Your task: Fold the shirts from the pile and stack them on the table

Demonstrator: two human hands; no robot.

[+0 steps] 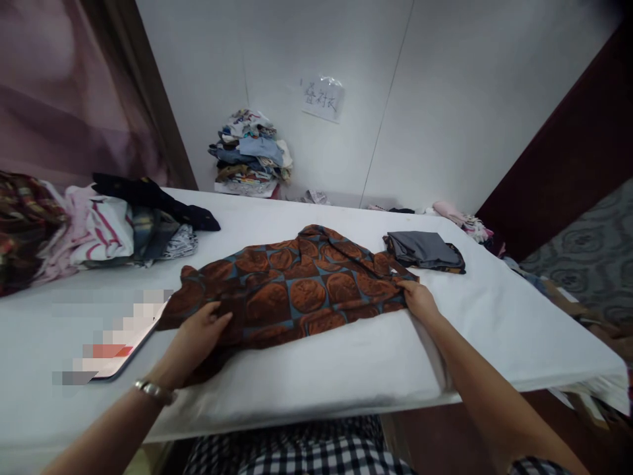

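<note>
A shirt (pixel 306 290) with large brown round motifs on a blue and dark brown ground is spread across the white table in front of me. My left hand (pixel 200 336), with a metal bracelet at the wrist, is on its left part, fingers bent into the cloth. Below that hand a dark fold of the shirt hangs toward the table's front edge. At the right end, my right hand (pixel 418 300) pinches the shirt's edge between thumb and fingers. The shirt's collar and sleeves are hard to make out among the folds.
A phone or tablet (pixel 141 346) with a partly blurred screen lies left of the shirt. Folded dark grey clothes (pixel 420 249) sit at the right. A heap of clothes (pixel 109 227) is at the left, a tall pile (pixel 252 152) by the wall. The white table (pixel 509 323) ends close to me.
</note>
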